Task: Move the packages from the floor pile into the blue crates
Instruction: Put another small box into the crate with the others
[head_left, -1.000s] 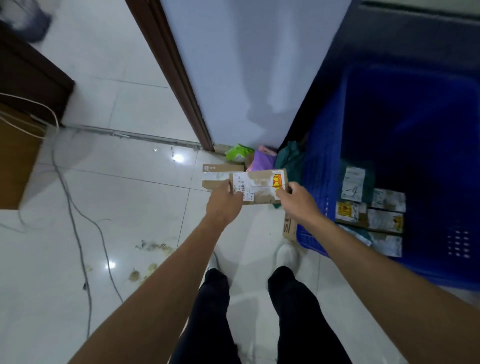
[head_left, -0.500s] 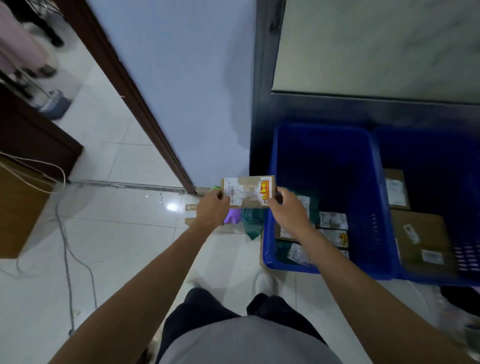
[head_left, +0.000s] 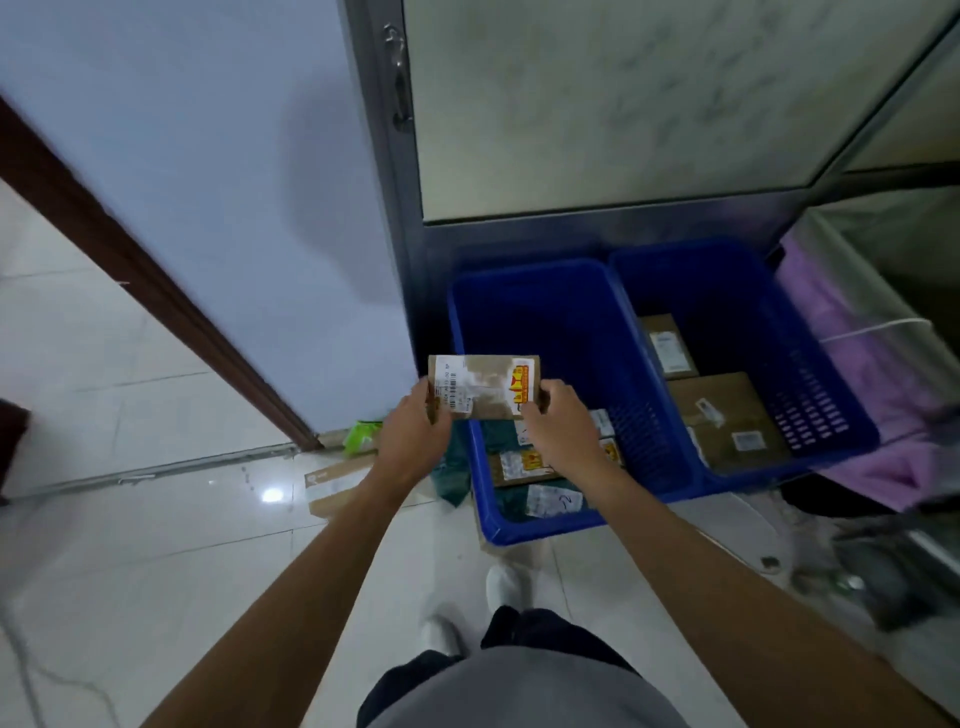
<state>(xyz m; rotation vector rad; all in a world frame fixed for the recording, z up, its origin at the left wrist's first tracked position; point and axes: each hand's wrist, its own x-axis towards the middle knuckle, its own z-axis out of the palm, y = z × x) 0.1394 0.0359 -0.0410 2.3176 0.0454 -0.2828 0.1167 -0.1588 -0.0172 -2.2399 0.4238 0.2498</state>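
Cardboard package, flat and brown with a white barcode label at one end and a red-and-yellow sticker at the other, is held in the air above the near-left corner of the left blue crate, with its printed face turned up toward the camera. The left hand pinches its left end, fingers curled round the edge, and the right hand pinches the right end beside the sticker. Gripping the 2 short ends leaves the label uncovered, probably so it can be read before choosing a crate. That crate already holds several labelled parcels along its near side. The right blue crate, set against it side by side, holds 2 brown boxes. Both crates stand against a metal-framed door, near the pile, which keeps each carry short. On the floor just left of the crate lie a brown box, a green packet and a teal bag, so the job looks only partly done.
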